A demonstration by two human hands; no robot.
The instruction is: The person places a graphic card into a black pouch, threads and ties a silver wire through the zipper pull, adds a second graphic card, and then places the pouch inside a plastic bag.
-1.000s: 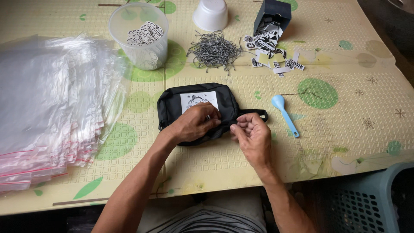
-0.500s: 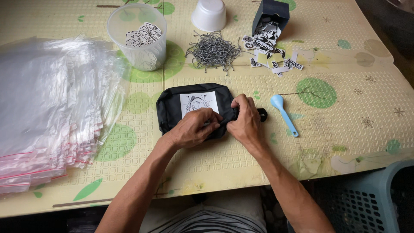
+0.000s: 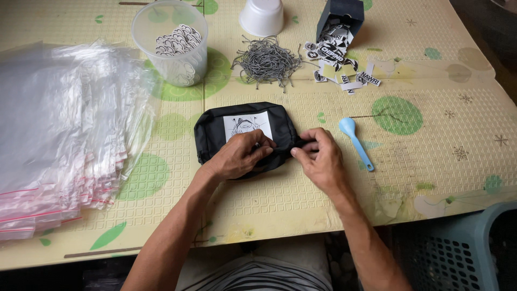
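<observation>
A small black fabric pouch with a white printed label (image 3: 245,126) lies on the yellow patterned table mat (image 3: 431,161), its lower edge hidden under both hands. The left hand (image 3: 237,157) presses on it, fingers curled together. The right hand (image 3: 322,159) pinches its right end, though what the fingertips grip is hard to make out.

Against the flat black fabric pouch with a white printed patch (image 3: 242,132), only the hands differ. The right hand (image 3: 322,160), which a second ago hovers just off the pouch's right end and half a second ago covers that end, now sits at the pouch's lower right corner, fingertips pinching its edge. The left hand (image 3: 239,156) stays on the pouch's front edge, its fingers now curled closer to the right hand.
</observation>
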